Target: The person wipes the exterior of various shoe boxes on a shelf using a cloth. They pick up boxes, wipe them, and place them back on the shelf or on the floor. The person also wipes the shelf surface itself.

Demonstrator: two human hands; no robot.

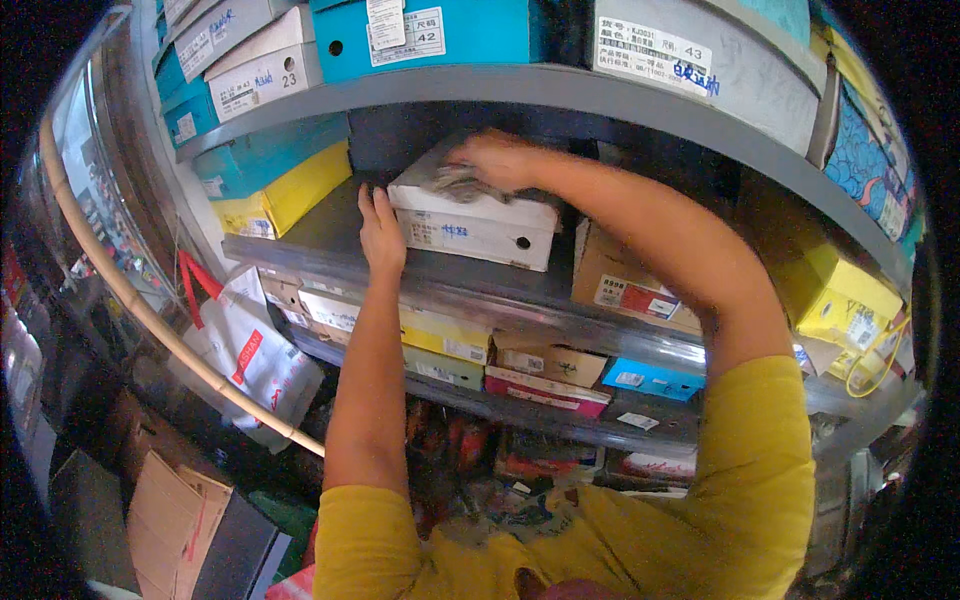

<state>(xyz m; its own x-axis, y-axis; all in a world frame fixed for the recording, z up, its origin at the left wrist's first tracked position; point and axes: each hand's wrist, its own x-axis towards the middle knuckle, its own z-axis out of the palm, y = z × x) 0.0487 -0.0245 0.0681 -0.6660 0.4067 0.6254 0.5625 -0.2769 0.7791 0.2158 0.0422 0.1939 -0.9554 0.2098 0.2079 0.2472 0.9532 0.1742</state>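
A white shoebox [472, 232] with blue handwriting and a round hole in its end sits on the dark middle shelf. Against its left end my left hand [382, 232] rests upright, fingers raised and touching the corner. My right hand [495, 161] is on top of the box lid, its fingers curled around a crumpled greyish cloth [461, 184]; motion blurs both the hand and the cloth.
Teal [277, 157] and yellow shoeboxes [307, 187] lie stacked to the left, with a brown box [615, 270] to the right. More shoeboxes fill the shelves above and below. A bamboo pole [165, 337] and a white bag [255, 360] are at the left.
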